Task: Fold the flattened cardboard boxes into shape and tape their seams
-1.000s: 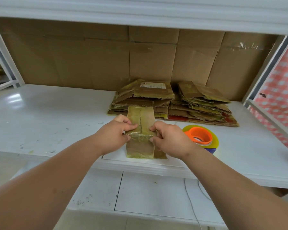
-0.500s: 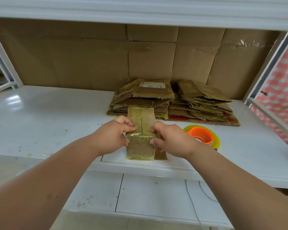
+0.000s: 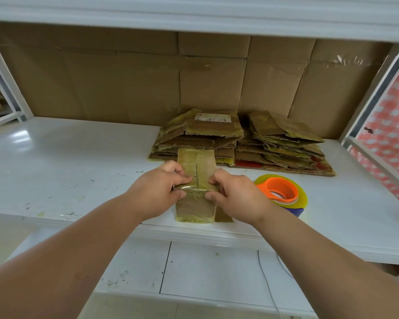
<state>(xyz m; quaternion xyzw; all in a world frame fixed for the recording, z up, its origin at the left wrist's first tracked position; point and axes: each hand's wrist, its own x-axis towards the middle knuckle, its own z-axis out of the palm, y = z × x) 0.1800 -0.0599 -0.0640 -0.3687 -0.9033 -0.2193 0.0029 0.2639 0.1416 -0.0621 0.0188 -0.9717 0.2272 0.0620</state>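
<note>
Looking down from head height at a white counter set inside a white metal shelving frame, with a sheet of brown cardboard lining the back wall. Two bare forearms reach in from the bottom corners. Both hands meet at a small folded cardboard box standing near the front edge of the counter, roughly at its middle. The box is wrapped in yellowish, glossy tape, and a seam runs down the centre of its top face. The left hand grips the box's left side, fingers curled over the top and thumb pressed to the near face. The right hand grips the right side the same way, so the box is pinched between them at its near top edge.

Just beside the right hand, to its right, lies a tape roll with an orange core and a translucent yellow rim, resting on the counter. Behind the box, against the back wall, sit two stacks of flattened cardboard boxes, side by side and touching, worn and streaked with old yellow tape. The top piece of the left stack carries a white printed label. A lower white shelf shows beneath the counter, with a thin cable trailing across it.
</note>
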